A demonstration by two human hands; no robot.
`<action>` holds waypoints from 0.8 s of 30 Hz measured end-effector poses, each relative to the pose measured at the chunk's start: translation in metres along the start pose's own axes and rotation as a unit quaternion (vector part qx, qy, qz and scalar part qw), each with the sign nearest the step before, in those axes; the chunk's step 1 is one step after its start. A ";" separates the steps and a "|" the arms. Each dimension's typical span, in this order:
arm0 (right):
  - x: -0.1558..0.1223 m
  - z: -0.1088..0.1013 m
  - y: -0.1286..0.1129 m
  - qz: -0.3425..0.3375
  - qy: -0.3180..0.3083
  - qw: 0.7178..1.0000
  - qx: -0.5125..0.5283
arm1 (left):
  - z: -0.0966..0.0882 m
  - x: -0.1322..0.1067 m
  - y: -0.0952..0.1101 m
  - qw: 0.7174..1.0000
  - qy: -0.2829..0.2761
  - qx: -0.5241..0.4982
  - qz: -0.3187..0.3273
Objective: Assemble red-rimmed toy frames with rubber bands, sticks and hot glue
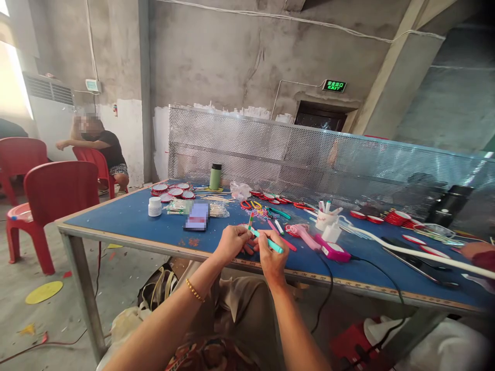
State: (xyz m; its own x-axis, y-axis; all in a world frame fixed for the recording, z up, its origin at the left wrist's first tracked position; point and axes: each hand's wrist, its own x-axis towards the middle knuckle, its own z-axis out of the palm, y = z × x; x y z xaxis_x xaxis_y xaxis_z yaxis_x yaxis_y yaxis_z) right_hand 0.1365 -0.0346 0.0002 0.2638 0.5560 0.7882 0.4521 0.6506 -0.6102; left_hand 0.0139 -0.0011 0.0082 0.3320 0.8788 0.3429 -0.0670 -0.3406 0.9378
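My left hand [234, 242] has its fingers closed on a small thin strip [251, 219] with red and green on it, held upright just above the table's front edge. In my right hand [274, 257] is a turquoise marker pen [276, 248], slanting up to the left. The pen's far end meets the strip near my left fingertips; whether they touch is too small to tell. Just beyond my hands lie a pink pen [288, 244], a white pen with a dark tip [279, 226] and teal-handled pliers [280, 213].
On the blue table [131, 216] are a phone [197, 216], a white bottle [154, 207], a green cup [215, 178], a cup of pens [324, 220], a pink glue gun [305, 236] and a magenta corded device [333, 249]. A white cable [410, 251] crosses the right. Someone [110, 149] sits at left.
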 end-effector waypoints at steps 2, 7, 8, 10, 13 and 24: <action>0.000 -0.001 -0.001 0.000 0.002 1.000 0.001 | 0.000 0.000 0.001 1.000 0.000 -0.004 -0.005; 0.000 0.000 0.002 -0.011 -0.005 1.000 -0.001 | 0.000 -0.001 0.002 1.000 0.002 0.010 0.001; 0.000 0.001 0.003 -0.013 -0.007 1.000 -0.003 | 0.000 -0.001 0.002 1.000 0.002 0.012 0.004; 0.000 0.001 0.006 -0.014 -0.011 1.000 -0.007 | 0.000 -0.001 0.001 1.000 0.003 0.014 0.011; 0.000 0.001 0.007 -0.012 -0.016 1.000 -0.013 | 0.000 -0.001 0.001 1.000 0.004 0.013 0.016; 0.000 0.000 0.003 -0.015 -0.005 1.000 -0.016 | 0.001 -0.001 0.003 1.000 0.003 -0.008 -0.008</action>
State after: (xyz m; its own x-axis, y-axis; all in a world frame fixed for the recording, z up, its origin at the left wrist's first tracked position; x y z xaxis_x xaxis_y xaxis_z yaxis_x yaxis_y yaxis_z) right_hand 0.1380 -0.0332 -0.0016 0.2417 0.5410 0.8055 0.4873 0.6502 -0.5829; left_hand 0.0143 -0.0037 0.0107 0.3275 0.8858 0.3288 -0.0762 -0.3221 0.9436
